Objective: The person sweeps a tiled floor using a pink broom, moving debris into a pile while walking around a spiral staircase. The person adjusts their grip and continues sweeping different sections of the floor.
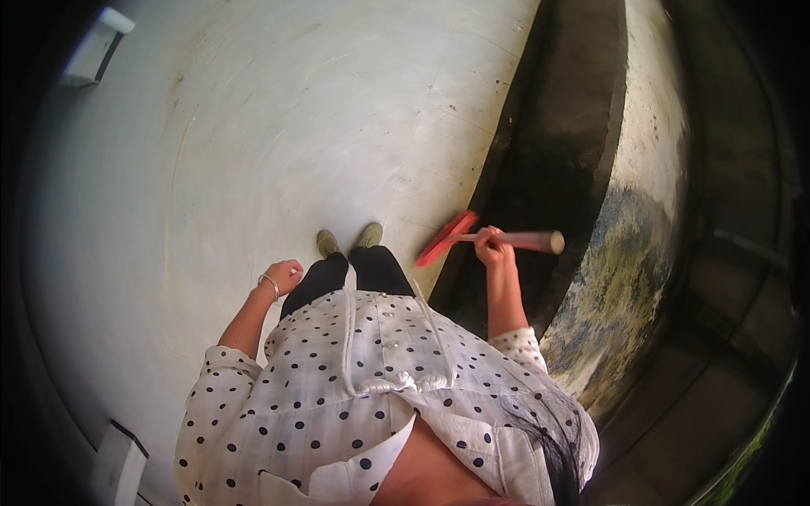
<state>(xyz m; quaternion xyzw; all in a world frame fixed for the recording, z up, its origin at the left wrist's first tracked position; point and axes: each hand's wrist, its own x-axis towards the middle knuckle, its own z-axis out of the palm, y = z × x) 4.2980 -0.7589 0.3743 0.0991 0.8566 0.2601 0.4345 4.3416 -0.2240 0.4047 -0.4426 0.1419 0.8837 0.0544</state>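
Note:
My right hand [495,246] is closed around the handle of a red broom [447,239]. The pale, thick end of the handle sticks out to the right of the fist, pointing up towards the camera. The red head, slightly blurred, lies to the left of the fist at the edge of the light floor [304,139], beside a dark sunken channel. My left hand [285,276], with a bangle at the wrist, hangs by the left thigh, its fingers curled; whether something small and white is between them, I cannot tell.
A dark channel [557,139] runs along the floor's right edge. Beyond it stands a low wall [617,278] with stains and moss-like growth. White pillar-like blocks stand at the upper left [98,50] and lower left [119,465]. Small bits of debris dot the floor near the channel.

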